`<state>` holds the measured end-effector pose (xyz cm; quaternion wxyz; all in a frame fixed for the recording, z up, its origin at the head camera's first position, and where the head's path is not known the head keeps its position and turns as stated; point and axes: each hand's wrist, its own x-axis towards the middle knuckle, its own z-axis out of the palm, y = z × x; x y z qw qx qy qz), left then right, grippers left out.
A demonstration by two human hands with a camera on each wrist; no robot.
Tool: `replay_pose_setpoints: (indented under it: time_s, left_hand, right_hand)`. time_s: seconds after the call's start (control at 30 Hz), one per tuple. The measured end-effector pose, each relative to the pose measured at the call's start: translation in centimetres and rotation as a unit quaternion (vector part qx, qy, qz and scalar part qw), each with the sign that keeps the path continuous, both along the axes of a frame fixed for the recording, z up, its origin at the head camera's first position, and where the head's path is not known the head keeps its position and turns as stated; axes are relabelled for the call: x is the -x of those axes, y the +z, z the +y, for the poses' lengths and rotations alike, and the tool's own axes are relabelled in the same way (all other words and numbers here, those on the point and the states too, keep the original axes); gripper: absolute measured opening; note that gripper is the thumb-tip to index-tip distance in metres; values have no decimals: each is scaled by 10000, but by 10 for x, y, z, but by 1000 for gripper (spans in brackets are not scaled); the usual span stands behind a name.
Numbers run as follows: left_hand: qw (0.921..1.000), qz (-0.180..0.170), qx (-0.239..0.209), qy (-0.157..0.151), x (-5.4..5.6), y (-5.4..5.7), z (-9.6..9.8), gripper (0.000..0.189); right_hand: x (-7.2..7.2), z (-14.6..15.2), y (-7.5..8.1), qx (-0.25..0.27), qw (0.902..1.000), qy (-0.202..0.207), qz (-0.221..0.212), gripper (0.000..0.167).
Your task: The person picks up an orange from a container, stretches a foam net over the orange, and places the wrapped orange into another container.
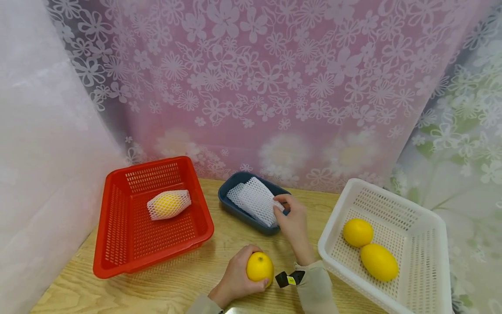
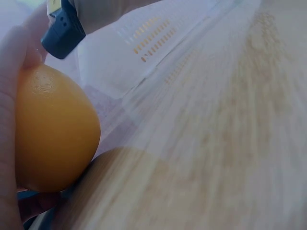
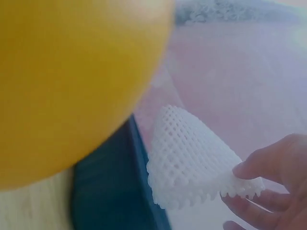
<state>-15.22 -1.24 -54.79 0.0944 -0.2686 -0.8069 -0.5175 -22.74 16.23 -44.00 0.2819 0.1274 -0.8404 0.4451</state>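
Observation:
In the head view my left hand (image 1: 237, 274) grips a yellow lemon-like fruit (image 1: 259, 266) above the wooden table, fingers wrapped round its side. The same fruit (image 2: 55, 129) fills the left part of the left wrist view. My right hand (image 1: 293, 220) reaches over the dark blue tray (image 1: 245, 216) and pinches the end of a white foam mesh sleeve (image 1: 259, 200). In the right wrist view thumb and fingers hold the edge of that sleeve (image 3: 192, 163). A second foam sleeve (image 1: 236, 194) lies partly under it in the tray.
On the left stands a red basket (image 1: 153, 257) with one yellow fruit (image 1: 168, 205) wrapped in foam mesh. A white basket (image 1: 427, 261) on the right holds two bare yellow fruits (image 1: 378, 262). Behind the table (image 1: 188, 270) hangs a pink floral curtain (image 1: 251, 87).

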Motion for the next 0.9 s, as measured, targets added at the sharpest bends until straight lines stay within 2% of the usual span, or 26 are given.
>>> replay_pose_setpoints:
  time_s: [0.2,0.4,0.53,0.67,0.77,0.9]
  left_hand:
    - [10000,43,-67,-28,0,-1,1,61]
    - [9999,-75,-123,56,0,1,1,65]
    - [9998,9,-169,-48,0,1,1,66]
    - [9995,238,-145,-126,1,-1,1,65]
    - [9994,301,-135,-129,1,-1,1,67]
    - [9992,309,-196,-151,1,-2,1,68]
  right_hand:
    - [-11,1,16,88,9991,62,418,21]
    - [-23,1,30,249,9967,229,737,22]
    - [-34,-1,40,600,9948,342,747,23]
    - [-53,-6,62,855,9932,479,630,23]
    - [-60,-6,68,1118,9901,709,465,22]
    - [-60,1,60,1505,9826,1054,256,21]
